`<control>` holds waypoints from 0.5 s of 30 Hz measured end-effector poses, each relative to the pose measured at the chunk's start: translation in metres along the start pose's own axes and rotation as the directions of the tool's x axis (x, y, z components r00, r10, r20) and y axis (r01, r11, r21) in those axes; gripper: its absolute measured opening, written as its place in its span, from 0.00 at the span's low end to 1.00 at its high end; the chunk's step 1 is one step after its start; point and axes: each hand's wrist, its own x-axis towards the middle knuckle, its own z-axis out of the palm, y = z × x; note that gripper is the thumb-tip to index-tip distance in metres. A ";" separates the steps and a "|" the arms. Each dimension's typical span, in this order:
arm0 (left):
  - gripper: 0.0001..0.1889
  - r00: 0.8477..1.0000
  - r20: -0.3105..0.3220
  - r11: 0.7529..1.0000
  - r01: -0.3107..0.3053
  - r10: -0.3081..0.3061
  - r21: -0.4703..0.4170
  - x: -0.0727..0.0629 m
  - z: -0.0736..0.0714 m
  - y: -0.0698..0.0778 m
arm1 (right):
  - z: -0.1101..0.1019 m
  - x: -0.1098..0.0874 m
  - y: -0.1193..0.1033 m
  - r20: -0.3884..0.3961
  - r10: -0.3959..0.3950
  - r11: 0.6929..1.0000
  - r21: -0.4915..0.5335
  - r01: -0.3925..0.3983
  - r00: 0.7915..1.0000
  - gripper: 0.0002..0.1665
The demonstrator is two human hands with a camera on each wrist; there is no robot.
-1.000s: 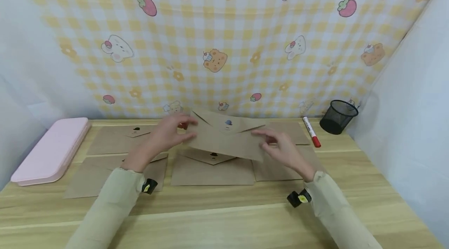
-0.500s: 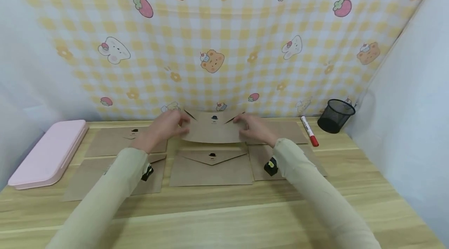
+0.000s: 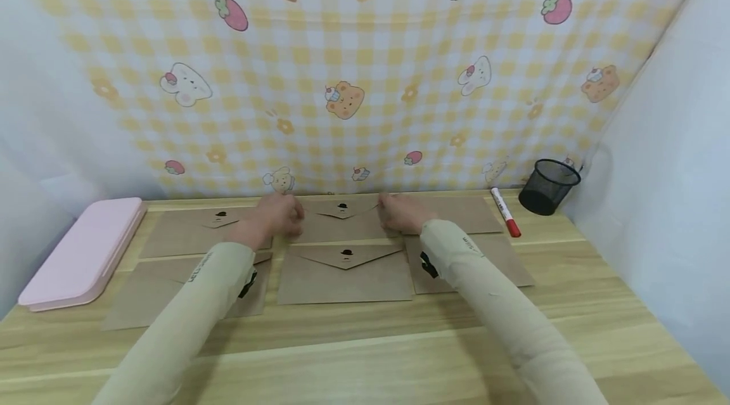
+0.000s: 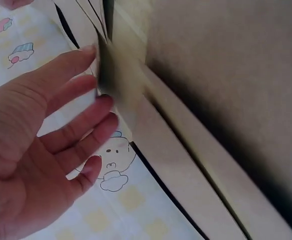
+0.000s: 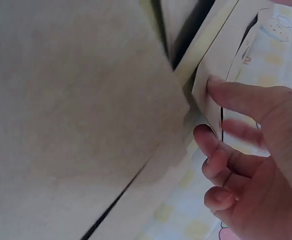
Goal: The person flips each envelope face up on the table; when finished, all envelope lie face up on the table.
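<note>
A brown paper envelope (image 3: 342, 229) with a small hat-and-moustache print on its pointed flap lies at the back middle of the table. My left hand (image 3: 279, 215) pinches its left edge, and my right hand (image 3: 403, 213) pinches the right edge. In the right wrist view, the thumb of that hand (image 5: 258, 150) presses on the envelope's corner (image 5: 220, 62) with fingers beneath. Seen from the left wrist, thumb and forefinger of the left hand (image 4: 50, 135) meet at the edge, the other fingers spread loosely. A matching envelope (image 3: 345, 284) lies just in front.
More brown envelopes lie in two rows: back left (image 3: 177, 234), front left (image 3: 137, 294), back right (image 3: 464, 215) and front right (image 3: 490, 259). A pink case (image 3: 85, 246) stands at far left. A red-capped marker (image 3: 505, 212) and black mesh pen holder (image 3: 547, 188) sit at back right.
Both hands have carried the envelope from mid-air back and down onto the table's back middle spot. The right hand has moved left and taken hold of its right edge.
</note>
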 end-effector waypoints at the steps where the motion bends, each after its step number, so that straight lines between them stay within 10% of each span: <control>1: 0.13 1.000 0.006 1.000 0.013 -0.013 0.003 0.000 0.000 0.001 | -0.001 -0.001 0.001 -0.002 0.025 1.000 -0.011 -0.026 1.000 0.25; 7: 0.07 1.000 0.006 0.999 0.015 -0.015 0.048 -0.001 -0.002 0.003 | -0.003 -0.011 0.004 -0.088 0.086 0.996 0.016 -0.085 0.992 0.28; 15: 0.10 0.997 -0.072 0.992 -0.042 0.034 -0.115 -0.007 -0.013 0.013 | -0.032 -0.083 0.042 -0.247 -0.016 0.945 0.313 0.096 0.969 0.09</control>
